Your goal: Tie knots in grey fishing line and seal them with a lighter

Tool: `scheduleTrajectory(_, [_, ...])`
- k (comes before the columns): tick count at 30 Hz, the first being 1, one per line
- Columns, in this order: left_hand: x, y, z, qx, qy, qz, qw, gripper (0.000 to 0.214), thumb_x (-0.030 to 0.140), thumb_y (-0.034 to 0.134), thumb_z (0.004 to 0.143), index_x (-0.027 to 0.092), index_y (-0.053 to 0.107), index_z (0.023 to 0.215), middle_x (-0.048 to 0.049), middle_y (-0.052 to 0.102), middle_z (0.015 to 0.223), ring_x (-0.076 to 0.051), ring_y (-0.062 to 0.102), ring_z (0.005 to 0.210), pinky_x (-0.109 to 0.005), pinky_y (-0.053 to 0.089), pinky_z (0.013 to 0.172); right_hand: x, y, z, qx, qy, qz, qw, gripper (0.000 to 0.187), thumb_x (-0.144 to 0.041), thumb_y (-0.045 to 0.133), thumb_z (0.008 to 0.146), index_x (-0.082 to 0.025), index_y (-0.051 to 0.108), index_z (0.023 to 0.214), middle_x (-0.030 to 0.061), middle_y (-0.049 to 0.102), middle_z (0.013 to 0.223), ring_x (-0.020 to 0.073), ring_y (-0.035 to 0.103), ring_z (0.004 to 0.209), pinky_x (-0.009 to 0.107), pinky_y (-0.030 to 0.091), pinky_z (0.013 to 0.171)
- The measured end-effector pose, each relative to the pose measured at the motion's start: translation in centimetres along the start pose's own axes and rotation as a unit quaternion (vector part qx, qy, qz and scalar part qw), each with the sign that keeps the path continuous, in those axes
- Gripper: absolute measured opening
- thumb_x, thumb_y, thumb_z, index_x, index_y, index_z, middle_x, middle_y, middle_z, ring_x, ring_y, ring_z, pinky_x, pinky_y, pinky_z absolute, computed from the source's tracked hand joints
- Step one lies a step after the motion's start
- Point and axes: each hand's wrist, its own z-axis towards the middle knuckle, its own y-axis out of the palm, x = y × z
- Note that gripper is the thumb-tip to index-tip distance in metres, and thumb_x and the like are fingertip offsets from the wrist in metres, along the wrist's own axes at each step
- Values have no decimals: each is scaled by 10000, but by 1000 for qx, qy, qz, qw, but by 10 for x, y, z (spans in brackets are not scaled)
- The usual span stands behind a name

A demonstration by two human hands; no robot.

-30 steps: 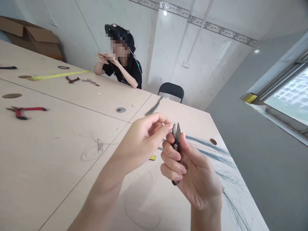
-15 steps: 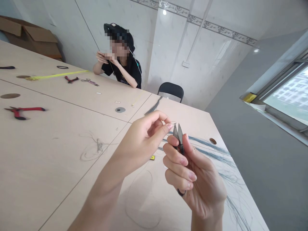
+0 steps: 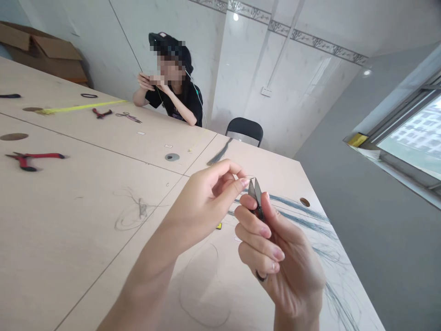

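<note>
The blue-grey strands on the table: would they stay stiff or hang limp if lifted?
The blue-grey strands would probably hang limp: they lie flat in thin, curving wisps on the table. They look very light, so a push would likely scatter them, not slide them as one.

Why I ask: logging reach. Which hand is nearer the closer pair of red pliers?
Left. The left hand, pinching thread, hovers right of the pliers; the right hand, holding snips, is even farther right.

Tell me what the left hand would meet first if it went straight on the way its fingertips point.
Probably the open blades of the snips held by the right hand, just past the strand the left hand pinches; depth is unclear.
</note>
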Motion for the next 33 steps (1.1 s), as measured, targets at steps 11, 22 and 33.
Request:
scheduleTrajectory(11, [1, 0, -2, -3, -2, 8, 1000, 190, 396, 506, 975, 253, 601, 895, 32, 594, 767, -146, 599, 787, -261, 423, 656, -1, -1, 1, 16, -9, -19, 1000, 116, -190, 575, 969, -129, 553, 873, -73, 338, 653, 15, 163, 446, 70, 300, 413])
scheduleTrajectory(22, [-1, -1, 1, 0, -16, -34, 999, 189, 403, 570, 933, 237, 637, 870, 15, 557, 763, -126, 501, 673, -233, 374, 543, -1, 0, 4, 94, -89, -157, 979, 195, -327, 635, 913, -163, 581, 823, -76, 348, 607, 13, 161, 411, 145, 206, 380])
scheduleTrajectory(33, [8, -3, 0, -43, -51, -49, 997, 222, 389, 561, 918, 218, 634, 798, -3, 577, 776, -130, 512, 658, -210, 344, 483, -4, -17, 13, 247, -245, -430, 833, 193, -374, 754, 828, -190, 719, 873, -76, 313, 564, 34, 161, 434, 225, 143, 395])
